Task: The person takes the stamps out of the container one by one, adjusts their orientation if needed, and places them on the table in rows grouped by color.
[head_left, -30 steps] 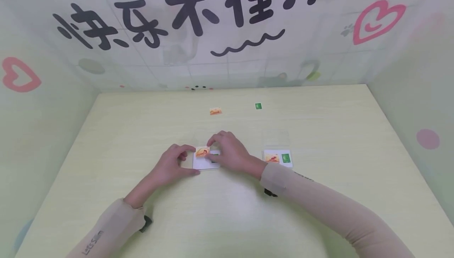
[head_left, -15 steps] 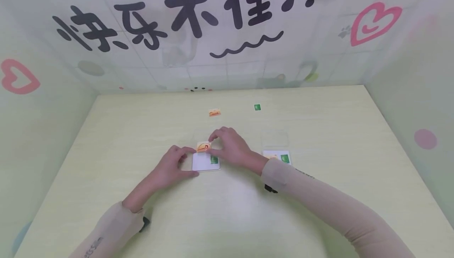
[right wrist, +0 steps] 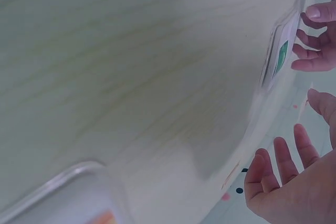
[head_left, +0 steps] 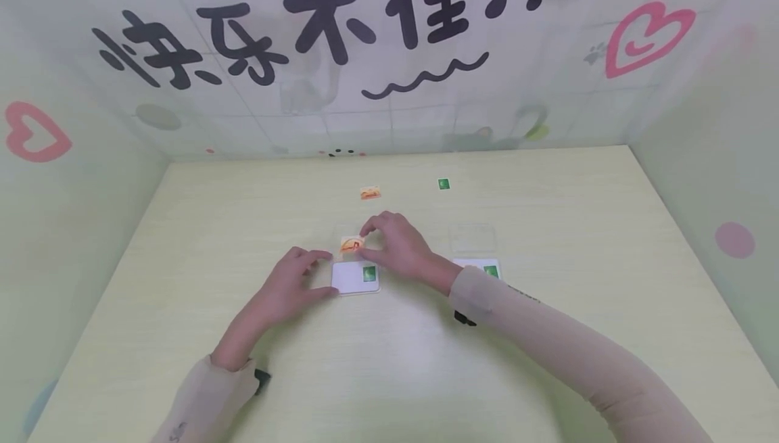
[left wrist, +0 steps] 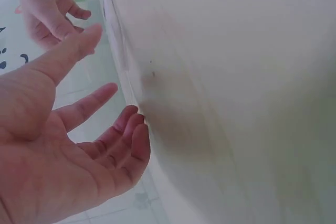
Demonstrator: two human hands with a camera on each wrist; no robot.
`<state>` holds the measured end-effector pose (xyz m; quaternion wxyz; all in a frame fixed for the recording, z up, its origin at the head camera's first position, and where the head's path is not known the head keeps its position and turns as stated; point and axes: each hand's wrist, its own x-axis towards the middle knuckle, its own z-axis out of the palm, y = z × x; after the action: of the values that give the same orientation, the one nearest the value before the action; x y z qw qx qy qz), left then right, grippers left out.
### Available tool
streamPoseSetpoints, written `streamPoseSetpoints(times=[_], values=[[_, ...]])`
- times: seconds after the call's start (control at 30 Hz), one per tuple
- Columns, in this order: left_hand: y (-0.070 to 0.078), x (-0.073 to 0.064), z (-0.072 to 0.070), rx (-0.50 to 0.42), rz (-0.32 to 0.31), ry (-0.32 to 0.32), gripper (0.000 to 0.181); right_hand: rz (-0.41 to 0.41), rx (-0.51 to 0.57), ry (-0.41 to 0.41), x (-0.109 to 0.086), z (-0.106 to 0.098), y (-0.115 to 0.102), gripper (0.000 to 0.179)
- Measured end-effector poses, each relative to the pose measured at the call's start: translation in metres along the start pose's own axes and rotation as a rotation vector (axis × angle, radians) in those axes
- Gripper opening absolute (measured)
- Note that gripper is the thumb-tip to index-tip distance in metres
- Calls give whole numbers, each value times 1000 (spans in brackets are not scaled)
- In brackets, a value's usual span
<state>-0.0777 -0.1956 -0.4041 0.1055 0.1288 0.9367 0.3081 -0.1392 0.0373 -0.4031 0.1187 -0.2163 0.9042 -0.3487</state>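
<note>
My right hand (head_left: pixel 398 243) pinches a small orange-and-white picture card (head_left: pixel 351 245) between thumb and fingers. The card is held tilted just beyond a flat white case (head_left: pixel 349 279), and shows almost edge-on in the right wrist view as a thin card (right wrist: pixel 304 103). A small green picture (head_left: pixel 369 273) lies at the right of the case's white surface. My left hand (head_left: pixel 292 284) is at the left side of the case, with thumb and index finger spread at its left corners. In the left wrist view, the left hand's (left wrist: pixel 68 135) fingers are loosely bent and grip nothing.
Right of the hands stands a second white case (head_left: pixel 473 262) with a clear lid (head_left: pixel 473 237) opened backward; the right sleeve partly covers it. Farther back lie an orange card (head_left: pixel 370 193) and a green card (head_left: pixel 443 184). A printed wall (head_left: pixel 243 125) rises behind the table.
My right hand has moved the orange card away from me, off the white case's surface to beyond its far edge. My left hand stays almost still beside the case.
</note>
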Motion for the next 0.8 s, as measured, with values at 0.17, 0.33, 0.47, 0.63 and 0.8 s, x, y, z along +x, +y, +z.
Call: streamPoseSetpoints(times=[0.17,0.33,0.47,0.63,0.8], values=[[1,-2,0,14,-9,46,59,-8,-7,6,3,-2,2,33],[3,-5,-2,-2,16,86,61,8,-11,23,6,-7,3,34],[2,-8,-3,-53,23,98,63,19,-15,29,10,-11,4,35],[1,-13,-1,-88,17,79,69,18,-25,40,15,-13,5,35],[2,-16,2,-188,22,56,71,3,-23,65,19,-17,6,35]])
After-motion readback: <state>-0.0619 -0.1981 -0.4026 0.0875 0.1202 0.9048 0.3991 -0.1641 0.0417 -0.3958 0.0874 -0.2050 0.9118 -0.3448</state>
